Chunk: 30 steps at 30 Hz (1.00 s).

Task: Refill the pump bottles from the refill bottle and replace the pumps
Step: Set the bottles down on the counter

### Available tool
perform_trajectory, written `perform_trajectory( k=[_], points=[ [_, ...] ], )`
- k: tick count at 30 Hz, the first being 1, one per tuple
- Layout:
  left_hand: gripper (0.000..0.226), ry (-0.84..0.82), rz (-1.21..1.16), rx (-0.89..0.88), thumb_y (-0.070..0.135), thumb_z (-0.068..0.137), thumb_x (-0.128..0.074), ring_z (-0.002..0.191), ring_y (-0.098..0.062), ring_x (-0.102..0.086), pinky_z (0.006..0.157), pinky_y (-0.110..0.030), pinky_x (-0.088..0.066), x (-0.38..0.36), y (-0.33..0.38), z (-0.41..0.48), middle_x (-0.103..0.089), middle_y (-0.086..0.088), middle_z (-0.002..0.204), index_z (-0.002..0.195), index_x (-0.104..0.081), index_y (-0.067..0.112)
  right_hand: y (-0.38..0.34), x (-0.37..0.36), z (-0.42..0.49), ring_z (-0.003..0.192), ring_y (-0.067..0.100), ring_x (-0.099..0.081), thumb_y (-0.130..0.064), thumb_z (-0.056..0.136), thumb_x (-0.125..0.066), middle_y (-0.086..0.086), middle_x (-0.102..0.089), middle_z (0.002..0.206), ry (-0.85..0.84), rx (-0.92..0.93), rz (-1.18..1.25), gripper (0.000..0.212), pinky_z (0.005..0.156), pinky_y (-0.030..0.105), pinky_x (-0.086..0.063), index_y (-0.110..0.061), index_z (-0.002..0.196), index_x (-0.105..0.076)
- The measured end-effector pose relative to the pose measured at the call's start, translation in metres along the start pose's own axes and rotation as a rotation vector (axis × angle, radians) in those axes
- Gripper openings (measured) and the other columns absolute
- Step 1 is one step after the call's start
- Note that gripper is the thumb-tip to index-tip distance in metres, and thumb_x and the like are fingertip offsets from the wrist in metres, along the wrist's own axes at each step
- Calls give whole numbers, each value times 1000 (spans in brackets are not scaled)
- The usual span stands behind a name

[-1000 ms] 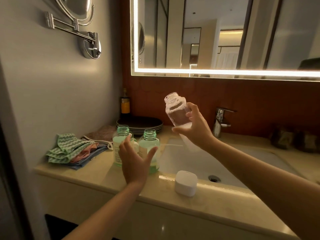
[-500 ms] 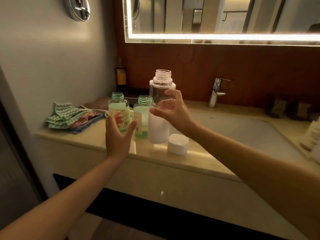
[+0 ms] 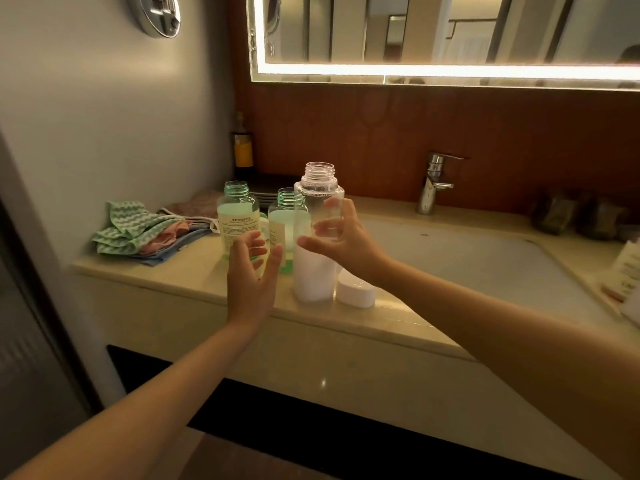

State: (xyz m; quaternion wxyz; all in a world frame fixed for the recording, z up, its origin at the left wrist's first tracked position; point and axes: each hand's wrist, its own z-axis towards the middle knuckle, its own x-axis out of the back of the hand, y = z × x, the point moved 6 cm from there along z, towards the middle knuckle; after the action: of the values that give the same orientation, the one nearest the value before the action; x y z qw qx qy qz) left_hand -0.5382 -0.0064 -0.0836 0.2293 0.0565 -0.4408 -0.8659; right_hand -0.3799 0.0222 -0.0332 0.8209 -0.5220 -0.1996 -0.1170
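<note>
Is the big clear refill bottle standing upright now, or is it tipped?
Upright. The refill bottle stands with its base on the countertop, and its open neck points straight up.

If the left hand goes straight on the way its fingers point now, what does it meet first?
Probably the left green pump bottle, standing uncapped just beyond the left hand; depth from this single view is uncertain.

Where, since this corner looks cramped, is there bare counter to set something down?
Free: the counter strip between folded cloths and the left green bottle; the front ledge right of the white cap, along the sink. Crowded: that bottle, the right green bottle, refill bottle and cap stand packed together.
</note>
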Motion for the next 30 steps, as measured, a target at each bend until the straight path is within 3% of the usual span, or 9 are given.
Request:
perform_trajectory(
  k=[4, 7, 11, 14, 18, 21, 24, 28, 30],
  points=[
    [31, -8, -24, 17, 28, 90, -56, 101, -15, -53, 83, -23, -44, -4, 2, 2, -52, 1, 108, 117, -44, 16, 2, 2, 2, 111, 19, -53, -34, 78, -70, 8, -51, 123, -119, -38, 4, 80, 91, 33, -47, -21, 140, -21],
    [43, -37, -52, 31, 34, 85, -57, 102, -11, -52, 78, -15, -43, -8, 5, 1, -51, 0, 112, 121, -43, 15, 6, 14, 2, 116, 18, -52, -48, 86, -52, 9, -52, 129, -142, 0, -30, 71, 96, 32, -43, -21, 143, -20],
    [73, -116, -121, 64, 62, 69, -60, 109, -10, -48, 90, -25, -45, -17, 6, 1, -46, 4, 120, 126, -37, 23, 26, 34, -11, 120, 23, -49, -46, 93, -35, 11, -49, 134, -114, 7, -318, 54, 96, 34, -41, -19, 140, -34],
    [95, -157, -139, 70, 81, 48, -60, 111, -8, -47, 92, -25, -42, -25, 6, 1, -45, 7, 122, 124, -31, 34, 48, 34, -26, 118, 22, -48, -55, 89, -37, 6, -45, 136, -251, -20, -689, 58, 95, 35, -41, -24, 137, -38],
    [107, -200, -148, 73, 77, 44, -66, 107, -2, -50, 85, -12, -39, -36, 5, 2, -50, 4, 123, 133, -27, 30, 53, 32, -32, 114, 21, -50, -60, 82, -50, 4, -48, 133, -292, -76, -756, 64, 94, 33, -42, -27, 136, -37],
    [99, -229, -144, 48, 61, 55, -76, 105, -5, -52, 79, -4, -39, -39, 9, 5, -54, 4, 119, 134, -30, 25, 47, 31, -31, 113, 21, -51, -57, 81, -55, 2, -51, 132, -310, -77, -787, 60, 92, 32, -42, -27, 132, -42],
    [82, -233, -142, 40, 45, 61, -73, 102, -7, -54, 71, -2, -41, -41, 12, 4, -57, 6, 113, 131, -38, 20, 47, 34, -29, 111, 19, -52, -53, 80, -61, 1, -54, 130, -319, -83, -789, 57, 90, 30, -43, -26, 128, -47],
    [81, -233, -166, 62, 60, 55, -76, 100, -2, -57, 74, -13, -47, -44, 9, 4, -57, 13, 108, 122, -43, 29, 29, 63, -10, 104, 17, -55, -51, 77, -66, 2, -60, 122, -171, -21, -770, 56, 85, 28, -47, -22, 123, -54],
    [78, -246, -178, 77, 55, 57, -78, 102, -5, -57, 75, -16, -48, -51, 9, 4, -56, 16, 108, 121, -42, 30, 6, 89, 5, 96, 15, -57, -50, 75, -67, 4, -63, 117, -18, 18, -706, 57, 80, 28, -50, -19, 121, -56]
  ],
)
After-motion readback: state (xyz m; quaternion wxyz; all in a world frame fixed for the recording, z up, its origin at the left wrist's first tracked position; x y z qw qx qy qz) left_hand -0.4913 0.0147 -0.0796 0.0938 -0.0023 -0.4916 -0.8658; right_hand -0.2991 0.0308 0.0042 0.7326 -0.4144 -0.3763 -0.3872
